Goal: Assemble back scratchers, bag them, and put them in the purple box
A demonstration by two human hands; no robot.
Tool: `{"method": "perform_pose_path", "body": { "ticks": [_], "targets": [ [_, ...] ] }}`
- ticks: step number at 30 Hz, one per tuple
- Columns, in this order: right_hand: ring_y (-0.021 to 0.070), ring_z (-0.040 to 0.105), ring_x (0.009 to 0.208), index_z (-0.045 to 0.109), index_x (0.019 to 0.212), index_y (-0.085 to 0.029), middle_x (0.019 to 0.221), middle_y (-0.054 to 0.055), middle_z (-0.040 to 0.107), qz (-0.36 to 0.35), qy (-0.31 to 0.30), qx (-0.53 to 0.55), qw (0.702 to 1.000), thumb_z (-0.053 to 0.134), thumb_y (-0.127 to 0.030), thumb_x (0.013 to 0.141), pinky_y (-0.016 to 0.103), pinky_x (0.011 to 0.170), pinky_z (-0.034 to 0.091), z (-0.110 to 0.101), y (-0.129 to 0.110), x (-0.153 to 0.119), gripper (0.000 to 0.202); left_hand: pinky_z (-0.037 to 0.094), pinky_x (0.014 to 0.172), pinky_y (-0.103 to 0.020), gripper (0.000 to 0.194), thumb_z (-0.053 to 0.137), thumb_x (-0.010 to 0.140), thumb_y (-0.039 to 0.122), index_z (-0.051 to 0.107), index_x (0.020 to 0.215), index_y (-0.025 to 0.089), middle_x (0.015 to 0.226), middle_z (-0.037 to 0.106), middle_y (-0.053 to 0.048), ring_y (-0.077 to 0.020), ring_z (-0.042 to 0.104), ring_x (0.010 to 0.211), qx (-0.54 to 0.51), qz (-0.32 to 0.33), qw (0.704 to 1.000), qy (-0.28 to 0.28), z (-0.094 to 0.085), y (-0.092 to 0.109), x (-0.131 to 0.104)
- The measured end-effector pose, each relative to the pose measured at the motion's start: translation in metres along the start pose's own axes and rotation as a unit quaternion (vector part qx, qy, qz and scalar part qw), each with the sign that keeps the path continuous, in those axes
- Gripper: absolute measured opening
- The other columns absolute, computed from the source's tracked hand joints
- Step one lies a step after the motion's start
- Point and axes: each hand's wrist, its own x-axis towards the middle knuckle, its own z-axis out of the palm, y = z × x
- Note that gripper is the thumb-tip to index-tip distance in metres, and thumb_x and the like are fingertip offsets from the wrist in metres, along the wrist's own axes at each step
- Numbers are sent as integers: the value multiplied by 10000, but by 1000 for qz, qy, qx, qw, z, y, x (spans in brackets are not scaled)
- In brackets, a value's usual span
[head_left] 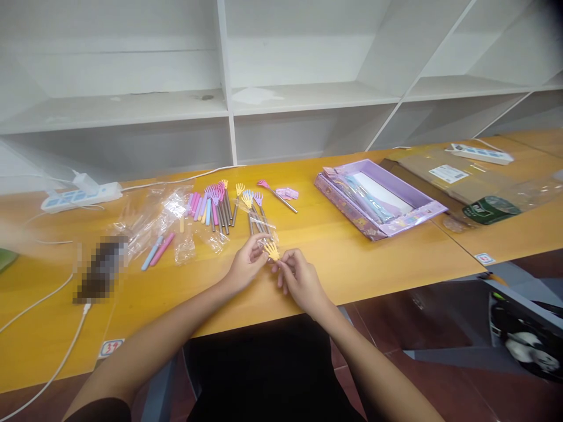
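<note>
Near the table's front edge, a yellow hand-shaped back scratcher (pixel 272 251) is between my two hands. My right hand (pixel 301 280) pinches its lower end between thumb and fingers. On the other side, my left hand (pixel 247 262) curls its fingers against the yellow head. A bit of clear plastic film (pixel 275 237) shows by my left fingertips; how it is held is hard to make out. Just beyond lie several back scratchers (pixel 223 206) with metal rods and coloured heads. One pink-headed back scratcher (pixel 279 197) lies apart, close to small purple cards (pixel 287 193).
Coloured handle sleeves (pixel 158 249) and crumpled clear bags (pixel 176 206) lie to the left, near a blurred-out phone (pixel 100 271) on a cable. To the right are a purple display box (pixel 373 199), a cardboard box (pixel 433 173) and a plastic bottle (pixel 492 209). White shelves (pixel 308 99) stand behind.
</note>
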Motion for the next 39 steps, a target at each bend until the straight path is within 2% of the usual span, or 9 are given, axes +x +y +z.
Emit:
{"method": "perform_pose_path", "body": {
  "ticks": [3,7,14,20,24,27,30,34,39],
  "targets": [
    [107,611,492,421,1010,-270,954,20,752,5,6,12,1000,524,-496,1070,241,428,468,-2,-1,1,255,528,1055,-362,504,693,971,291,550,1454,264,1213,678,-87,-211,676,1135,6,12,1000,-20,-1,-2,1],
    [110,617,494,420,1004,-271,969,25,760,8,11,23,1000,542,-506,1063,244,420,469,-5,-2,1,271,535,1011,-340,529,686,967,267,543,1476,250,1252,663,-93,-193,662,1082,27,3,1000,-14,0,-3,1],
    [119,639,499,419,1008,-273,975,23,763,9,7,26,1000,547,-506,1062,255,421,481,-4,-2,0,272,555,897,-316,670,697,950,252,471,1581,261,1071,683,-60,-169,655,911,77,11,997,-5,3,-1,-1],
    [109,628,490,421,1013,-272,961,11,763,-5,11,0,1000,529,-494,1074,252,445,488,-3,-1,-1,254,574,929,-349,744,664,953,216,388,1642,276,1027,717,-54,-177,703,879,121,27,992,-11,6,1,-4],
    [113,622,485,415,1019,-274,959,17,766,-7,12,-18,1000,517,-492,1080,260,454,487,-2,-1,-2,249,577,934,-358,760,684,930,218,397,1632,272,997,728,-46,-187,721,862,120,21,992,-9,7,2,-4],
    [127,629,492,408,1017,-276,978,34,774,0,14,-22,1000,517,-526,1072,271,442,490,-1,-2,-2,278,566,949,-355,705,700,911,222,460,1572,249,1015,734,-52,-199,727,921,99,8,995,11,6,3,-5],
    [132,622,483,406,1012,-276,982,48,781,9,16,-23,1000,520,-560,1062,278,428,492,-1,-4,-2,311,546,975,-350,518,649,949,247,539,1454,224,1111,733,-74,-213,716,1042,72,3,997,21,3,6,-5],
    [131,624,490,408,1004,-275,979,43,781,11,17,-25,999,528,-559,1060,274,437,493,-2,-7,-3,313,532,891,-320,319,575,995,259,591,1311,220,1050,741,-50,-194,704,960,96,-13,994,42,0,8,-4],
    [126,620,481,409,1012,-278,960,17,770,11,16,-22,1000,532,-547,1061,268,437,486,-3,-5,-3,300,509,849,-308,261,570,1008,270,572,1267,233,977,754,-26,-189,706,902,126,-10,990,54,-1,6,-4]
  ]
}}
